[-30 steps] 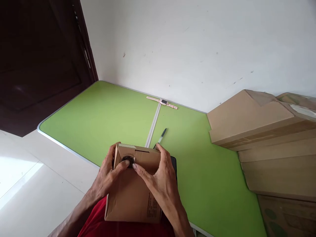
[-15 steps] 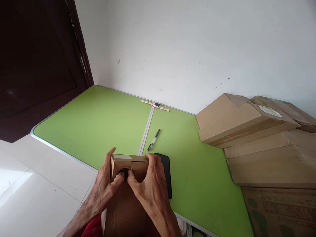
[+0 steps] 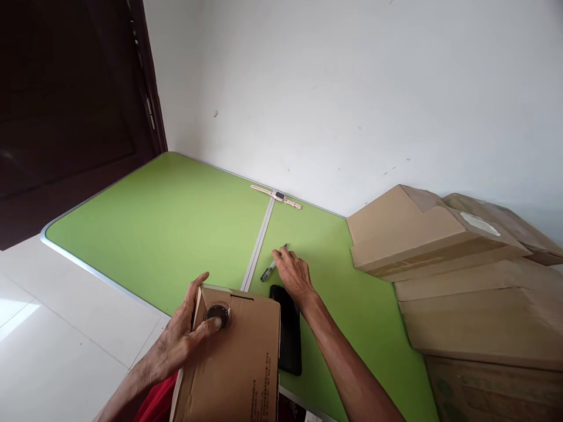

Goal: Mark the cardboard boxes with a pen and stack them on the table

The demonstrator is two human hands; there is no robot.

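Note:
A brown cardboard box (image 3: 237, 363) rests on my lap against the near edge of the green table (image 3: 176, 223). My left hand (image 3: 185, 334) grips the box's upper left corner, its thumb pressing a dark round patch (image 3: 219, 312) on the top face. My right hand (image 3: 292, 272) is stretched out over the table with its fingers curled down onto a dark pen (image 3: 272, 266). A black phone (image 3: 288, 334) lies flat on the table just beside the box and under my right wrist.
A pink wristwatch (image 3: 276, 196) lies at the table's far edge by the white wall. A metal seam (image 3: 259, 240) runs down the table's middle. Stacked cardboard boxes (image 3: 440, 234) fill the right side. A dark wooden door (image 3: 65, 105) stands at the left.
My right hand has left the box top and reached forward to the pen. The left hand has stayed on the box, and the box now sits slightly lower in view.

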